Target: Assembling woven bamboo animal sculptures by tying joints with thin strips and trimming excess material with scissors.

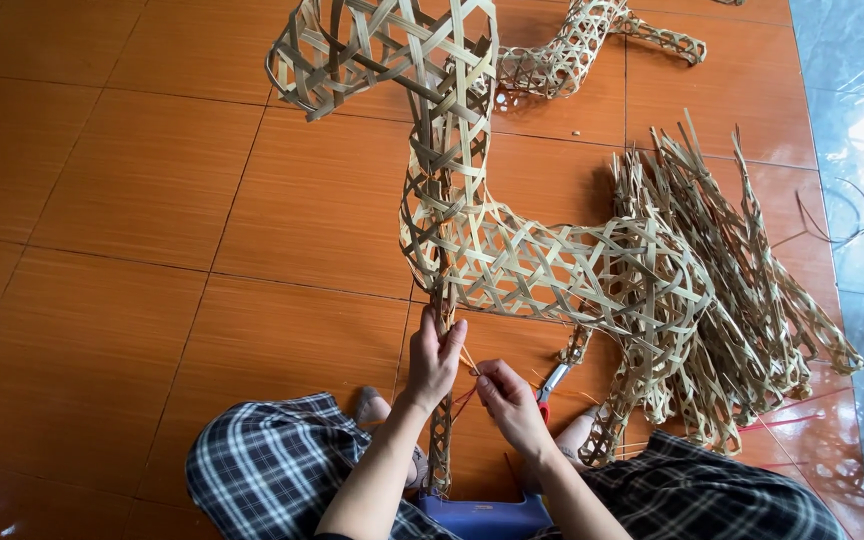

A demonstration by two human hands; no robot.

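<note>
Head view: sitting on the orange tiled floor (102,250) in checked trousers (272,470), facing a woven bamboo animal frame (552,265) standing at centre. Left hand (434,355) grasping the frame's near front leg (440,440), fingers curling around it. Right hand (504,395) pinching a thin bamboo strip (467,362) just beside that leg. Lying to the right, a pile of woven pieces (752,290); far behind, another woven frame (577,50). Resting near the knees, a blue stool (482,518).
</note>
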